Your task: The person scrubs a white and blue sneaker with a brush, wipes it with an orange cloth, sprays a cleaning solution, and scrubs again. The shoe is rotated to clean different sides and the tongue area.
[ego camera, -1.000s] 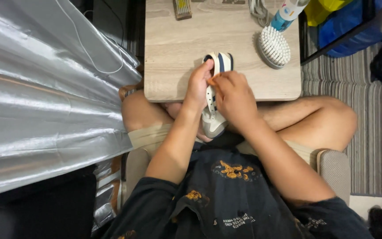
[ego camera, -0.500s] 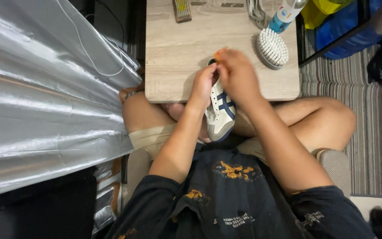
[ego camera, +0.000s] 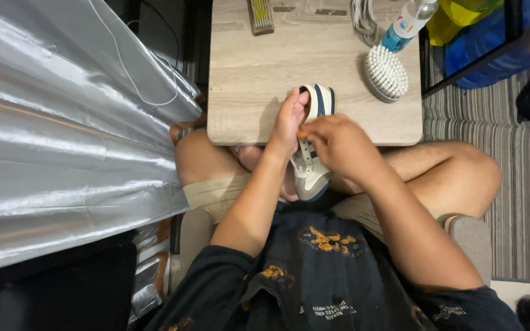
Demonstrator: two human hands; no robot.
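Note:
A white sneaker (ego camera: 311, 173) with navy stripes sits over my lap at the near edge of a small wooden table (ego camera: 246, 86), toe toward me. My left hand (ego camera: 288, 119) grips the shoe's left side near the heel opening. My right hand (ego camera: 337, 144) lies over the lace area, fingers pinched on something small and orange against the shoe. Much of the upper is hidden under my hands.
On the table stand a white bristle brush (ego camera: 386, 74), a clear bottle with a blue label (ego camera: 405, 24), a coil of white laces (ego camera: 363, 15) and a small brush (ego camera: 261, 15). Silver fabric (ego camera: 62, 135) fills the left; striped rug (ego camera: 522, 178) lies right.
The shoe tipped and shifted between my hands, ending lower over my lap. My right hand dropped from the heel end down to the lace area.

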